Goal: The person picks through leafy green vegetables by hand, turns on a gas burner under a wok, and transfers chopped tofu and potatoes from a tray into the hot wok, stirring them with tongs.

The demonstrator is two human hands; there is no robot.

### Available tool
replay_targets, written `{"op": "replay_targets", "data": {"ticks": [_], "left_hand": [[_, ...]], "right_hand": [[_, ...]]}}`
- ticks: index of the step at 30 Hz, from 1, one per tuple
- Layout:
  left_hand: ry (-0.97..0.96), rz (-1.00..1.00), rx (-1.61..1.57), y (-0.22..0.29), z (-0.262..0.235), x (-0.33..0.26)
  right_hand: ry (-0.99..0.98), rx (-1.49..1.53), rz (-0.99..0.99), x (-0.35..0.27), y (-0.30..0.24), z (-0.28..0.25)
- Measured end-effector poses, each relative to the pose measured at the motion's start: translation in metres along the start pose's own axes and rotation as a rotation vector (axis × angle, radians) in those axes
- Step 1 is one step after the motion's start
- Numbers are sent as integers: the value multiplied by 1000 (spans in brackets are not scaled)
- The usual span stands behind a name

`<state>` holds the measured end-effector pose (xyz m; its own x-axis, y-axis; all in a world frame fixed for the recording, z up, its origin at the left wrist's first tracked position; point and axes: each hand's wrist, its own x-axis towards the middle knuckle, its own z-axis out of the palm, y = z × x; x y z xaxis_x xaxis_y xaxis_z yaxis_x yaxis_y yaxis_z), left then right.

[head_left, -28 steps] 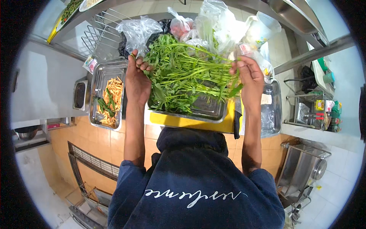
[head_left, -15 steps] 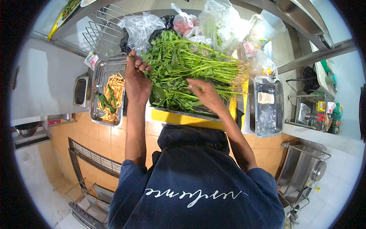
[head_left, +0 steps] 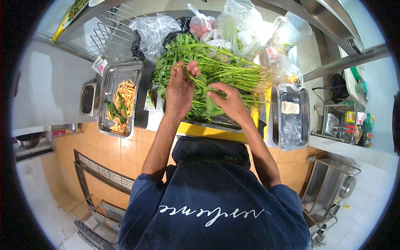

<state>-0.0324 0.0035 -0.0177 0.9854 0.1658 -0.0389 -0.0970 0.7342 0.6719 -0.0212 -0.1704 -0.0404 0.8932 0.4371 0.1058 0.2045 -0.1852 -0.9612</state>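
A large heap of leafy green vegetables, with long stems and pale roots toward the right, fills a metal tray in front of me. Over the left part of the heap, my left hand has its fingers curled around a green stem. Close by on the right, my right hand pinches a leaf of the greens between thumb and fingers. Beneath the tray lies a yellow board.
A metal tray on the left holds orange strips and several green pieces. Another metal tray, at right, contains a pale block. Plastic bags line the back, below an overhead metal shelf bar. A small carton sits beside the greens.
My left hand has moved right from the gap beside the left tray to over the greens, uncovering the small carton. My right hand has shifted slightly and now pinches a leaf.
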Motion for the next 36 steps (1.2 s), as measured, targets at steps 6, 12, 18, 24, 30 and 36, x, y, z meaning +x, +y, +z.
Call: {"op": "replay_targets", "data": {"ticks": [6,12,18,24,30,36], "left_hand": [[-23,-90,448,24,-18,-8],[-15,-171,558,36,-40,-24],[-81,-292,273,37,-30,-32],[-84,-294,276,38,-15,-27],[-73,-254,954,40,-117,-31],[-6,117,1696,47,-123,-41]], "right_hand": [[17,-25,50,-2,-7,-22],[-17,-26,30,-14,-5,-11],[90,-34,-141,-21,-16,-19],[134,-55,-136,-22,-31,-40],[-85,-238,-19,-27,17,-21],[-54,-399,77,-21,16,-30]]}}
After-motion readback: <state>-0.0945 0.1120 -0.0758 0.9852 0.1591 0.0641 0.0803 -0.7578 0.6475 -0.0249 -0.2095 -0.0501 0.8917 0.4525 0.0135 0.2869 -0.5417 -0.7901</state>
